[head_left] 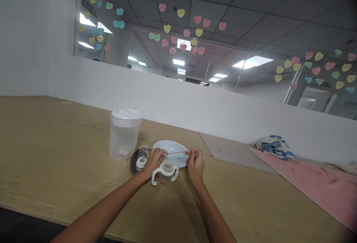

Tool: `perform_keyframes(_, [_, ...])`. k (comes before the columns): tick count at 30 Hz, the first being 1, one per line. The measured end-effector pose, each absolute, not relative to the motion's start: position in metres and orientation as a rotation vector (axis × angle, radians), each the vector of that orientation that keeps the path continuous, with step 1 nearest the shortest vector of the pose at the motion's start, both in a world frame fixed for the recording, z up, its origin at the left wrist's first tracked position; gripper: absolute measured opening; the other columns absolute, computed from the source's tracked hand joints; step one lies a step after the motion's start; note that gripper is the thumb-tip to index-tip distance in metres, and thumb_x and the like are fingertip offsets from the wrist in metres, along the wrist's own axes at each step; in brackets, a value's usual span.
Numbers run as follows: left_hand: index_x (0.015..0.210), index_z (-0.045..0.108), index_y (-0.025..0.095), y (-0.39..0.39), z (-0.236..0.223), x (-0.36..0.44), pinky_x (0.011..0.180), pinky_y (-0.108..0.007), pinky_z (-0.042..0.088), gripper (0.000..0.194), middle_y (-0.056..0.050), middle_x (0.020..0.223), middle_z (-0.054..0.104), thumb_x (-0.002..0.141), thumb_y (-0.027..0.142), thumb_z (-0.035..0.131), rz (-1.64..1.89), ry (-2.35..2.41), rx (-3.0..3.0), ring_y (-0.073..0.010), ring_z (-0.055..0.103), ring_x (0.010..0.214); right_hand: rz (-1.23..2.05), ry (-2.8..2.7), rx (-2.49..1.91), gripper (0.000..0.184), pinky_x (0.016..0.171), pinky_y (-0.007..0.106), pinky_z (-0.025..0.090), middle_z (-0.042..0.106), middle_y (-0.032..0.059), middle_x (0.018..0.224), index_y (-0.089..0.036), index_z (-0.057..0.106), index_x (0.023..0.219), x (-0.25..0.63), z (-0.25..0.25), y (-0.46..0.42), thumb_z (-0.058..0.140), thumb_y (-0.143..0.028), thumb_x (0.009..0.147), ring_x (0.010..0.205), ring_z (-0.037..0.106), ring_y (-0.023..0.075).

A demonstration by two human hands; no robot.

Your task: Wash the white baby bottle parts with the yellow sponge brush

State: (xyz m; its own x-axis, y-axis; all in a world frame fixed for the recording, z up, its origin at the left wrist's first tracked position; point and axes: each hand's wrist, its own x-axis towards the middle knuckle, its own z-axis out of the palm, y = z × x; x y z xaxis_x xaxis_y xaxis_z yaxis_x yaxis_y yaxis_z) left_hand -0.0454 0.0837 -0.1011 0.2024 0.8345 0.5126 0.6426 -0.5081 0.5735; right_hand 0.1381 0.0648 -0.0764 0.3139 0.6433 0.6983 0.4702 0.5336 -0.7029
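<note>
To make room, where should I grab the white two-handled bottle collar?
Probably take the white two-handled bottle collar by its right curved handle, coming from your side of the table. That handle arcs out like a loop your fingers can close around, while your left hand sits just behind the other handle.

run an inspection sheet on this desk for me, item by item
surface: pale wooden tabletop, one seam visible
job's things: thin pale stick; white oval plate; white two-handled bottle collar; small clear bottle on a dark round disc
clutter: clear plastic tub with white lid; crumpled blue-and-white cloth; pink mat
hands: right hand pinches the stick; left hand curled beside it, grip unclear
cables: nothing seen
surroundings: white partition; pastel paper hearts on glass
</note>
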Motion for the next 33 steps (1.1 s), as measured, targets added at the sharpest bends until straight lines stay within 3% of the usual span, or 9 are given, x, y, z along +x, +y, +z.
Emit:
perform_keyframes(5, [0.097,0.060,0.023,0.0804,-0.0990,-0.0451,0.096,-0.044,0.029,0.031,-0.005,0.106,0.061,0.088,0.028,0.031,1.222,1.406,2.227,-0.0241,0.045,0.109,0.237,-1.256,-1.050,0.037,0.055,0.027,0.042,0.067,0.0041,0.061,-0.021,0.043,0.073,0.1399,-0.0787,0.0682,0.043,-0.056,0.081,0.044,0.053,0.0135])
perform_keyframes(11, [0.093,0.061,0.022,0.0789,-0.0967,-0.0454,0.096,-0.045,0.029,0.026,-0.005,0.105,0.062,0.084,0.024,0.037,1.245,1.391,2.167,-0.0249,0.046,0.109,0.457,-1.216,-0.956,0.038,0.044,0.022,0.039,0.068,0.0059,0.072,-0.017,0.051,0.079,0.1392,-0.0779,0.0715,0.051,-0.055,0.076,0.041,0.046,0.0092])
perform_keyframes(14, [0.091,0.062,0.021,0.0807,-0.0964,-0.0452,0.095,-0.045,0.030,0.024,-0.005,0.105,0.063,0.082,0.022,0.039,1.243,1.389,2.156,-0.0256,0.047,0.108,0.490,-1.278,-0.944,0.039,0.044,0.022,0.041,0.068,0.0076,0.083,-0.015,0.057,0.084,0.1368,-0.0764,0.0706,0.054,-0.053,0.075,0.046,0.050,0.0095])
perform_keyframes(17, [0.090,0.063,0.021,0.0825,-0.0972,-0.0447,0.095,-0.044,0.032,0.024,-0.006,0.104,0.063,0.082,0.023,0.040,1.253,1.387,2.156,-0.0256,0.048,0.107,0.499,-1.316,-0.954,0.039,0.044,0.023,0.042,0.068,0.0069,0.080,-0.015,0.060,0.085,0.1350,-0.0764,0.0695,0.055,-0.053,0.074,0.046,0.052,0.0110])
perform_keyframes(20, [0.090,0.063,0.022,0.0820,-0.0972,-0.0444,0.094,-0.044,0.032,0.025,-0.005,0.103,0.063,0.083,0.025,0.039,1.260,1.385,2.167,-0.0257,0.048,0.107,0.444,-1.314,-0.969,0.038,0.043,0.023,0.042,0.068,0.0060,0.076,-0.016,0.057,0.081,0.1352,-0.0774,0.0685,0.051,-0.053,0.077,0.042,0.051,0.0104])
perform_keyframes(25, [0.091,0.063,0.023,0.0787,-0.0944,-0.0441,0.094,-0.046,0.031,0.026,-0.005,0.103,0.063,0.085,0.029,0.038,1.253,1.388,2.180,-0.0260,0.048,0.107,0.401,-1.291,-0.996,0.036,0.042,0.025,0.042,0.068,0.0076,0.088,-0.019,0.050,0.079,0.1361,-0.0769,0.0658,0.046,-0.055,0.079,0.036,0.050,0.0089])
perform_keyframes(33, [0.094,0.062,0.022,0.0794,-0.0951,-0.0439,0.093,-0.047,0.030,0.026,-0.006,0.104,0.062,0.086,0.029,0.038,1.245,1.386,2.195,-0.0266,0.046,0.106,0.388,-1.276,-1.018,0.036,0.038,0.026,0.040,0.068,0.0069,0.083,-0.021,0.043,0.076,0.1366,-0.0749,0.0640,0.044,-0.057,0.079,0.031,0.047,0.0095])
